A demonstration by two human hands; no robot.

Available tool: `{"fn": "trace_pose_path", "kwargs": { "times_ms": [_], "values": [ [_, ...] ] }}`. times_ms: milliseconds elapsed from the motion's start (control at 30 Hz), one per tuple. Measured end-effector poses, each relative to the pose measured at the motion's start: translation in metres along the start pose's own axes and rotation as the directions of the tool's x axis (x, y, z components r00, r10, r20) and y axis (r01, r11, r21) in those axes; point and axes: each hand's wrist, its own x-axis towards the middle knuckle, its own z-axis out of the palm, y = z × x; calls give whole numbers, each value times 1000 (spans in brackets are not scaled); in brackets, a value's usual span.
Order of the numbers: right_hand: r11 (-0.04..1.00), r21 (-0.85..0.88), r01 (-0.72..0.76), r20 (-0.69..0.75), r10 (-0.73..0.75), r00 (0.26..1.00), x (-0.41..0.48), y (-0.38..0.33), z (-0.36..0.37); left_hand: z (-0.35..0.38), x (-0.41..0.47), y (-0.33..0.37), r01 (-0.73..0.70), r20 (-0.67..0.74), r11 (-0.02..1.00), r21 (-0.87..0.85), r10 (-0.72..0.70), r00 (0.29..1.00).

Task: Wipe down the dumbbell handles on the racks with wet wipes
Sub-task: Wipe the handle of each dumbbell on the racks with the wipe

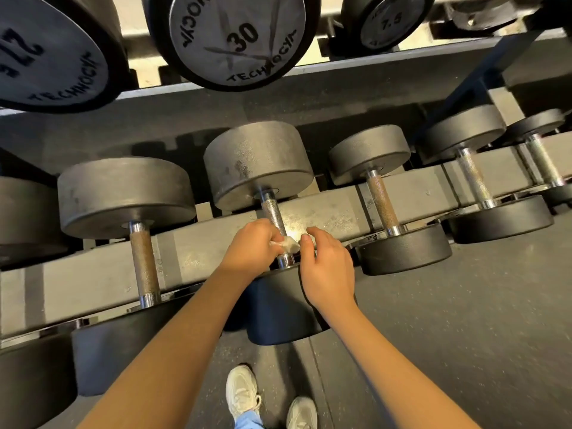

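Head view: fingers [268, 236] of the left hand [247, 247] curl round a crumpled white wet wipe [289, 244], pressing it to the near end of a knurled silver steel dumbbell handle [274, 212]. Right hand [328, 267] sits just beside the wipe's right end, fingers curled, thumb at the wipe's edge; cannot tell if it pinches it. This handle belongs to the black round-headed middle dumbbell [258, 165], which lies across the front rail of the grey metal lower rack [201, 252], near head hanging off the front edge.

To its left on the same rail is a black dumbbell with rusty brown handle [144, 261]. To its right is a smaller black dumbbell with brownish handle [382, 202], and further ones run toward the rack's right end. On the upper shelf, a black dumbbell head marked 30 [235, 38] faces the camera. Below, two white sneakers [241, 391] stand on dark speckled rubber floor [464, 335].
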Motion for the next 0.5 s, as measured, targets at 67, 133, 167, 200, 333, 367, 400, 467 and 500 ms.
{"fn": "trace_pose_path", "kwargs": {
  "times_ms": [67,133,167,200,333,367,400,467,500],
  "values": [
    [1000,-13,0,-10,0,1000,1,1,3,-4,-1,1,18,73,999,27,-20,997],
    [998,-59,6,1,-6,1000,1,1,4,-7,-4,1,30,135,998,62,-38,990],
    [996,-93,7,18,-5,1000,1,1,5,-8,-6,1,31,154,996,84,-43,987],
    [992,-128,7,47,-1,999,3,1,4,-11,-8,2,31,161,994,104,-47,986],
    [963,-271,-3,307,90,947,4,-5,-10,-36,-22,13,27,94,993,113,-37,995],
    [957,-292,1,353,107,929,2,-8,-16,-46,-26,17,19,72,994,107,-27,997],
    [954,-301,13,383,108,918,0,-13,-23,-58,-30,20,17,49,995,101,-22,999],
    [954,-299,41,403,87,911,-4,-28,-40,-85,-38,26,10,-9,996,86,-9,1000],
    [958,-284,40,400,80,913,-4,-38,-49,-99,-42,30,0,-35,997,81,3,999]
  ]
}}
